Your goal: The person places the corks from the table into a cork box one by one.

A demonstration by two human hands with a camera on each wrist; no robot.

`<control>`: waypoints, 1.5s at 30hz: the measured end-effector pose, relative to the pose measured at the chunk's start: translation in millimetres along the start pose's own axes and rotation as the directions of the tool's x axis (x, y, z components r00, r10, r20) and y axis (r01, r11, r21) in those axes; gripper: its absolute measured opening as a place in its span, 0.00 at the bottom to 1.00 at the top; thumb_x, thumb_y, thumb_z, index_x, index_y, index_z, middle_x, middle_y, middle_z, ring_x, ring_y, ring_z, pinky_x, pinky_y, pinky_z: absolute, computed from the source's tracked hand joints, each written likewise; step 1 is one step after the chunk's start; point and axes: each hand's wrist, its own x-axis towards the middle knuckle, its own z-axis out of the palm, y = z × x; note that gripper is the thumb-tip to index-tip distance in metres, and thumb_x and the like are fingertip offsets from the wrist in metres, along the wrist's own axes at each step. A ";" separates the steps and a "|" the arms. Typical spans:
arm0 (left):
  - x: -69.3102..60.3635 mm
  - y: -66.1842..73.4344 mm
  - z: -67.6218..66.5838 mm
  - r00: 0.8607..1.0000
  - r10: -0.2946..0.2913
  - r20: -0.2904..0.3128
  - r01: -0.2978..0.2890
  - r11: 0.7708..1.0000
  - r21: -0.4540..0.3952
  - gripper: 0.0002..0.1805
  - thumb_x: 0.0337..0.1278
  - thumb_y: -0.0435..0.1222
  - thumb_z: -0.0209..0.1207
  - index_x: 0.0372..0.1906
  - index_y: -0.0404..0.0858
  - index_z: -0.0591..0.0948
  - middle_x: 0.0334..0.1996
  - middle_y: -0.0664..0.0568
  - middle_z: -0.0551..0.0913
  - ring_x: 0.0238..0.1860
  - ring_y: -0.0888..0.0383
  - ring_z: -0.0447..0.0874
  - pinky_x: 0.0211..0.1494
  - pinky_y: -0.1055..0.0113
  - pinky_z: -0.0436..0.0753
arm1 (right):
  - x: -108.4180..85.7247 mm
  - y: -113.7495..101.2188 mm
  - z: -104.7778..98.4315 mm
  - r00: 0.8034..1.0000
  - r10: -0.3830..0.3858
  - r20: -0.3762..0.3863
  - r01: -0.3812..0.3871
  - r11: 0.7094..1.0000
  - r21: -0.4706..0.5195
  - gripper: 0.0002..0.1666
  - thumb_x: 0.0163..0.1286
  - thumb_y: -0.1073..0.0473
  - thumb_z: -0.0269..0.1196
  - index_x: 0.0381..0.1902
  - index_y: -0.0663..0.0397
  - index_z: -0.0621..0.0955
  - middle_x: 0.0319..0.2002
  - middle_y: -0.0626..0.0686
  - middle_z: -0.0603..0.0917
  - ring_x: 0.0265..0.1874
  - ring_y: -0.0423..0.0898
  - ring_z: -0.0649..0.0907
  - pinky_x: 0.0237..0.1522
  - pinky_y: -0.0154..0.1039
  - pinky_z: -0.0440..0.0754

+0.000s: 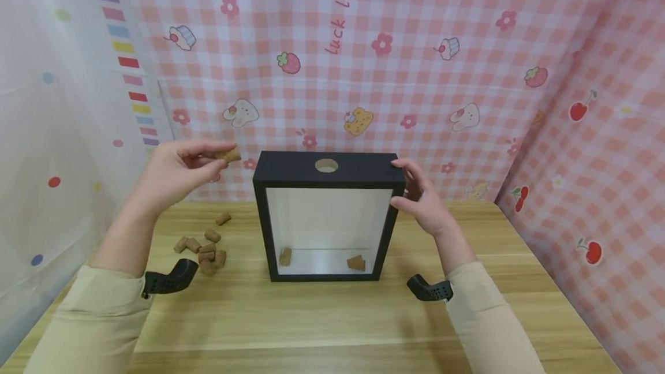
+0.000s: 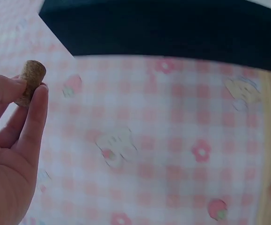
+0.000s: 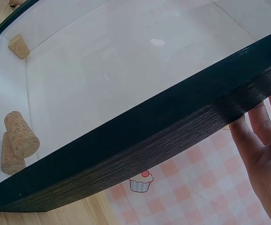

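Note:
Thumb and fingertips of my left hand (image 1: 174, 169) pinch a cork (image 1: 232, 154), held in the air left of a black-framed shadow box (image 1: 296, 167). The left wrist view shows the same cork (image 2: 33, 74) jutting past the fingertips. The box stands upright on the table, with a round hole (image 1: 327, 165) in its top. My right hand (image 1: 426, 204) grips the box's upper right corner, thumb at the front edge and a finger on top. Inside, one cork (image 3: 19, 47) lies at the left end; two corks (image 3: 22, 134) lean together at the right end.
Several loose corks (image 1: 206, 255) lie on the wooden table (image 1: 332, 322), left of the box. A pink checked cloth (image 1: 384, 79) hangs close behind, with more printed cloth at both sides. Each wrist wears a black mount (image 1: 168, 279).

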 end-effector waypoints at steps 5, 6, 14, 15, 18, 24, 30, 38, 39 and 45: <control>12.3 24.3 13.1 0.999 0.053 0.014 -0.053 0.998 0.023 0.13 0.64 0.29 0.62 0.52 0.34 0.86 0.46 0.51 0.86 0.39 0.63 0.85 0.34 0.73 0.82 | 0.1 -0.3 -0.8 1.000 0.001 0.002 -0.001 1.000 0.004 0.35 0.65 0.70 0.64 0.65 0.38 0.71 0.58 0.49 0.76 0.52 0.44 0.76 0.48 0.37 0.80; 14.6 28.2 16.3 0.997 0.070 0.018 -0.070 0.997 0.020 0.13 0.63 0.29 0.62 0.51 0.35 0.86 0.46 0.49 0.86 0.39 0.63 0.85 0.34 0.73 0.82 | 0.0 -0.5 -0.9 1.000 0.001 0.001 -0.001 1.000 0.003 0.35 0.65 0.70 0.65 0.65 0.38 0.71 0.58 0.49 0.76 0.52 0.44 0.76 0.49 0.37 0.80; 30.3 53.5 41.1 0.992 0.106 0.069 -0.109 0.994 0.032 0.12 0.62 0.28 0.62 0.50 0.34 0.86 0.47 0.46 0.85 0.41 0.59 0.85 0.41 0.74 0.84 | -1.0 -0.3 -1.8 1.000 0.005 -0.010 -0.005 1.000 -0.001 0.35 0.65 0.71 0.64 0.65 0.38 0.71 0.58 0.49 0.76 0.53 0.45 0.76 0.49 0.37 0.79; 31.8 55.8 44.1 0.993 0.096 0.073 -0.099 0.994 0.042 0.12 0.62 0.28 0.62 0.50 0.34 0.86 0.46 0.46 0.86 0.40 0.58 0.85 0.40 0.74 0.84 | -0.9 0.0 -1.8 1.000 0.005 -0.010 -0.005 1.000 0.000 0.35 0.65 0.71 0.65 0.65 0.38 0.71 0.58 0.49 0.76 0.53 0.45 0.76 0.49 0.37 0.80; 35.7 61.3 52.5 0.993 0.077 0.084 -0.082 0.995 0.062 0.12 0.62 0.29 0.63 0.49 0.35 0.87 0.44 0.46 0.87 0.40 0.57 0.85 0.41 0.73 0.84 | -0.6 0.8 -1.4 1.000 0.003 -0.010 -0.003 1.000 -0.002 0.34 0.65 0.70 0.65 0.65 0.38 0.71 0.58 0.49 0.76 0.53 0.45 0.76 0.49 0.37 0.80; 43.7 64.0 69.7 0.990 0.091 0.104 -0.099 0.992 0.075 0.11 0.60 0.28 0.65 0.47 0.34 0.87 0.45 0.47 0.87 0.40 0.56 0.86 0.43 0.71 0.84 | 0.4 1.8 -0.3 1.000 -0.002 -0.013 0.002 1.000 0.004 0.34 0.65 0.68 0.67 0.65 0.37 0.72 0.58 0.49 0.76 0.53 0.45 0.76 0.49 0.37 0.80; 49.5 67.0 84.3 0.985 0.101 0.141 -0.119 0.985 0.122 0.10 0.59 0.27 0.65 0.46 0.33 0.87 0.44 0.46 0.87 0.40 0.55 0.86 0.44 0.67 0.85 | 0.6 1.8 0.1 1.000 -0.006 -0.009 0.006 1.000 0.012 0.34 0.65 0.68 0.67 0.65 0.37 0.72 0.58 0.49 0.76 0.53 0.45 0.76 0.49 0.39 0.80; 53.7 68.8 98.9 0.974 0.061 0.217 -0.099 0.981 0.169 0.14 0.61 0.27 0.64 0.52 0.32 0.85 0.46 0.44 0.86 0.43 0.53 0.86 0.46 0.64 0.85 | 0.6 1.4 -0.3 1.000 -0.006 -0.005 0.006 1.000 0.020 0.36 0.64 0.73 0.63 0.64 0.36 0.72 0.58 0.49 0.76 0.52 0.45 0.76 0.49 0.41 0.80; 53.9 68.4 99.9 0.973 0.063 0.222 -0.101 0.981 0.165 0.16 0.61 0.27 0.64 0.53 0.32 0.85 0.47 0.43 0.86 0.43 0.53 0.86 0.47 0.64 0.85 | 0.4 1.3 -0.3 1.000 -0.005 -0.005 0.005 1.000 0.019 0.36 0.64 0.73 0.63 0.64 0.36 0.72 0.58 0.49 0.76 0.52 0.45 0.76 0.49 0.40 0.80; 51.8 65.7 99.1 0.971 0.084 0.226 -0.112 0.988 0.111 0.20 0.60 0.27 0.65 0.58 0.31 0.82 0.51 0.41 0.85 0.46 0.52 0.85 0.49 0.65 0.84 | -0.4 0.3 0.2 1.000 -0.005 -0.005 0.005 1.000 0.020 0.36 0.64 0.74 0.62 0.64 0.37 0.72 0.58 0.49 0.76 0.52 0.45 0.76 0.49 0.38 0.80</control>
